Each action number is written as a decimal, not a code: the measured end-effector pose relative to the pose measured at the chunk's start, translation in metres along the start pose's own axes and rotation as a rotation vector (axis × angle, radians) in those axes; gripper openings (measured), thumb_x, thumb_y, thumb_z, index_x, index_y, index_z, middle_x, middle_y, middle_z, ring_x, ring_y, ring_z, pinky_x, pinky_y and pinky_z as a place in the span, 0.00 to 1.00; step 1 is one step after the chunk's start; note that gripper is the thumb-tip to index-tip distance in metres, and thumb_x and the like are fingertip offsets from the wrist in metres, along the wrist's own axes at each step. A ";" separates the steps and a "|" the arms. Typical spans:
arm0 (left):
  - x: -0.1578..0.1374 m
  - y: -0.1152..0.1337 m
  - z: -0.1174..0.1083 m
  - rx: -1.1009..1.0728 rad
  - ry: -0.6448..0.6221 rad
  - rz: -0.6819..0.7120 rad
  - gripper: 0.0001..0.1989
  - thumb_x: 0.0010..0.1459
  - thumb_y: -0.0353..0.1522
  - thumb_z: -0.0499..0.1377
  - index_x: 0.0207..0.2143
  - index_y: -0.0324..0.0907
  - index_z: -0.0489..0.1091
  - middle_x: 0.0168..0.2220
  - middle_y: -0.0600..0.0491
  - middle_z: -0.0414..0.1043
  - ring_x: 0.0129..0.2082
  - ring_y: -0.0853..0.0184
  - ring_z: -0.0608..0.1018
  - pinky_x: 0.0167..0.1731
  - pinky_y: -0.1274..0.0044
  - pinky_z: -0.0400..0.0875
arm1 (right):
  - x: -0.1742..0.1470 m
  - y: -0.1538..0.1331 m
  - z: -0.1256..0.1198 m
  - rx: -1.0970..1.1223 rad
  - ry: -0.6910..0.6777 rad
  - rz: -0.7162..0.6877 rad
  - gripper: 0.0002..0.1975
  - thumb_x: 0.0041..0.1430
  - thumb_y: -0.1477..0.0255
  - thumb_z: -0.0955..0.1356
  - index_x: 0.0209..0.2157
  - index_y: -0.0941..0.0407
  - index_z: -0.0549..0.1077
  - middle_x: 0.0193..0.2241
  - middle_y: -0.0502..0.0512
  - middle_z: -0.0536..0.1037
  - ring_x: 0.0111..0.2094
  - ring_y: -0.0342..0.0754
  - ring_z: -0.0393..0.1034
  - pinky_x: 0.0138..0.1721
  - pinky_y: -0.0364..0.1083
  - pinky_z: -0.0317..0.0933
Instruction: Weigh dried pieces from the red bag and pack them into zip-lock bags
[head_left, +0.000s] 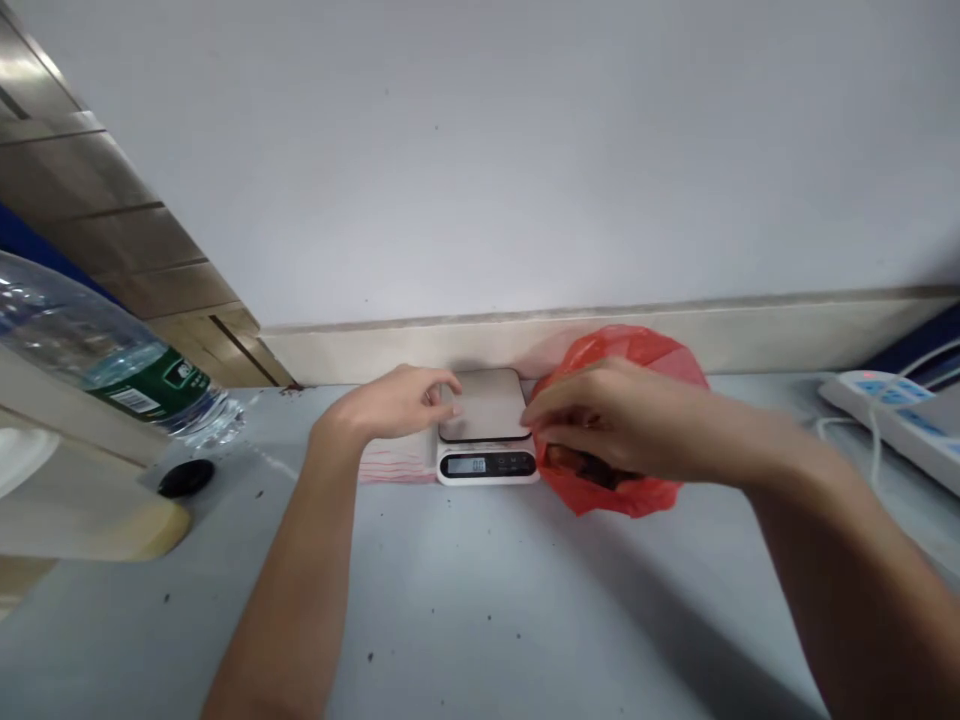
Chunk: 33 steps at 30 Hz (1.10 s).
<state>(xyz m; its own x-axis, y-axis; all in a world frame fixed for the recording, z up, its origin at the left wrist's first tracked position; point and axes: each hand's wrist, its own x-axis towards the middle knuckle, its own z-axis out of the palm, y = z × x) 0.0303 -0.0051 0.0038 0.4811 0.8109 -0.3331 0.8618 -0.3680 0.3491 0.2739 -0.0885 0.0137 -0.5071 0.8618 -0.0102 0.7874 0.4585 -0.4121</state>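
A small digital kitchen scale (484,410) stands against the wall, its display (466,465) reading what looks like 0.0. At its left edge is my left hand (401,400), thumb and forefinger apart with nothing between them. My right hand (611,415) reaches over an open red plastic bag (634,345) on the scale's right. Its fingers are curled together close to the plate's right edge; whatever they may hold is hidden. Some dark brown pieces (592,470) show inside the bag, too blurred to name. Red-striped sheets (396,466), perhaps thin plastic bags, lie left of the scale.
On the left are a large water bottle (154,385) with a green label, a pale plastic container (90,510) and a black round cap (186,478). A white device with blue buttons (900,410) and a cable sits at the right. The wall (525,180) bounds the grey table (450,620) behind.
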 end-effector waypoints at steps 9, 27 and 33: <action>0.011 0.042 0.011 0.022 -0.023 0.228 0.16 0.65 0.37 0.53 0.49 0.44 0.76 0.42 0.49 0.82 0.38 0.60 0.81 0.36 0.74 0.70 | -0.023 0.047 -0.031 -0.091 0.228 0.171 0.16 0.60 0.66 0.66 0.18 0.52 0.69 0.16 0.46 0.69 0.20 0.42 0.58 0.21 0.43 0.51; -0.004 0.032 0.001 0.074 -0.178 0.004 0.33 0.61 0.44 0.55 0.69 0.50 0.67 0.51 0.48 0.83 0.46 0.56 0.82 0.40 0.74 0.71 | -0.023 0.057 -0.032 -0.049 0.123 0.215 0.14 0.61 0.62 0.67 0.23 0.51 0.76 0.19 0.47 0.75 0.22 0.45 0.65 0.23 0.43 0.56; -0.007 0.032 0.001 0.093 -0.164 -0.006 0.34 0.61 0.44 0.56 0.69 0.52 0.67 0.51 0.49 0.83 0.46 0.56 0.82 0.41 0.73 0.71 | -0.025 0.068 -0.030 -0.045 0.107 0.197 0.12 0.61 0.61 0.68 0.29 0.51 0.79 0.26 0.49 0.82 0.24 0.46 0.71 0.25 0.44 0.62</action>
<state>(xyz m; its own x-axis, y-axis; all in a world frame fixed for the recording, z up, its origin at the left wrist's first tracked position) 0.0542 -0.0231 0.0169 0.4888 0.7313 -0.4757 0.8724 -0.4094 0.2670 0.3501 -0.0725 0.0132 -0.3041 0.9526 0.0119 0.8835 0.2866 -0.3706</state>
